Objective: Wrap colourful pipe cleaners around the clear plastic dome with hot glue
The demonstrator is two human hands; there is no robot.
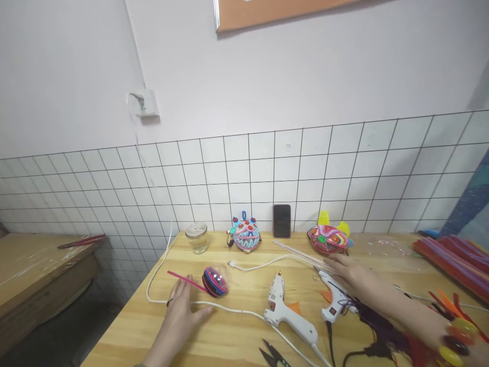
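My left hand [182, 312] lies flat on the wooden table [237, 336], fingers apart. Its fingertips touch a pink pipe cleaner [185, 279] that sticks out of a small ball wrapped in dark blue and pink stripes [215, 281]. My right hand [349, 273] reaches in from the right, palm down and fingers spread. It rests by the nozzle of a white glue gun [333, 302], with its fingertips at a bundle of clear glue sticks [301, 253]. Neither hand grips anything. Large coloured beads [454, 339] sit on my right wrist.
A second glue gun [286, 312] and black scissors [273, 355] lie in front. A white cable [263, 263] loops across. At the tiled wall stand a glass jar [196, 237], two decorated balls [246, 235] [329, 239] and a phone [281, 220]. Pipe cleaners [456, 257] are stacked at right.
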